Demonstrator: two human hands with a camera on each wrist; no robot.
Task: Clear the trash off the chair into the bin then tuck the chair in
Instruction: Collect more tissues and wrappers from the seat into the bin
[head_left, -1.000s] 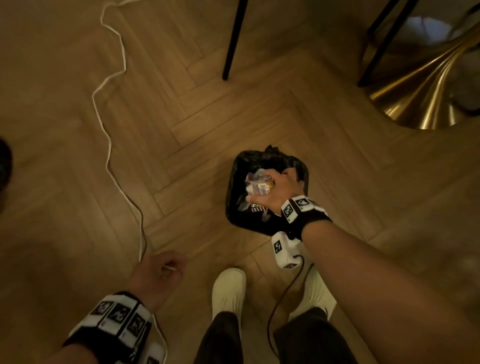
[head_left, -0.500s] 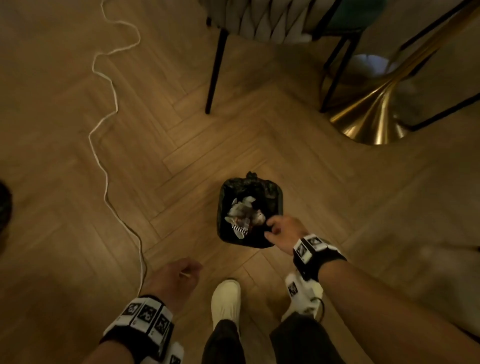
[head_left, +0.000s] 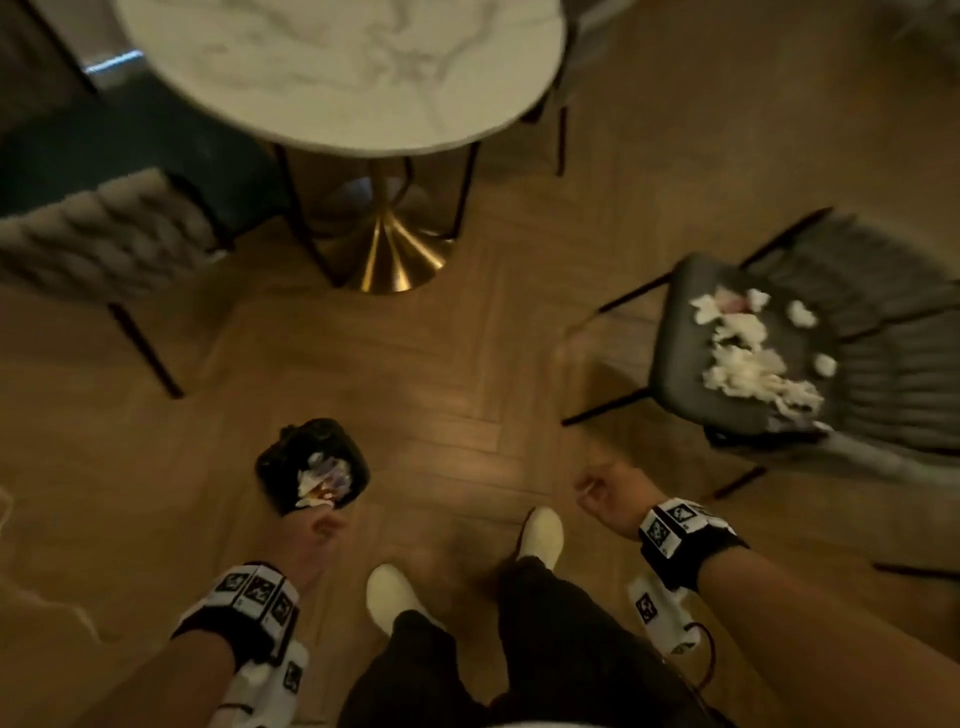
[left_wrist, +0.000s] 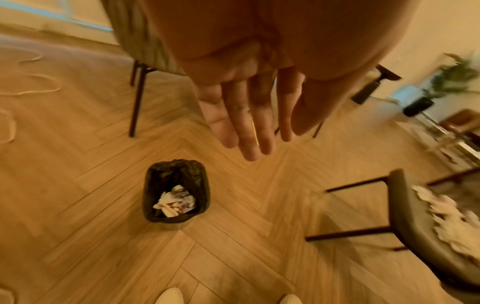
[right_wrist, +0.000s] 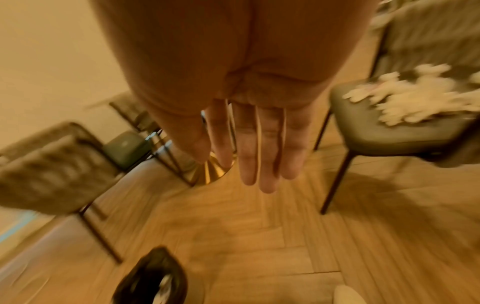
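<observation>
My right hand (head_left: 602, 496) had left the bin (head_left: 311, 465) and hung empty, fingers relaxed, like my left hand (head_left: 311, 540); tissue scraps (head_left: 748, 358) remained on the chair (head_left: 685, 332) ahead-right.

Black bin (head_left: 278, 470) on tan herringbone floor (head_left: 441, 374) — white trash (head_left: 748, 358) across the dark grey chair (head_left: 680, 353), white marble counter (head_left: 337, 67) veined grey.
</observation>
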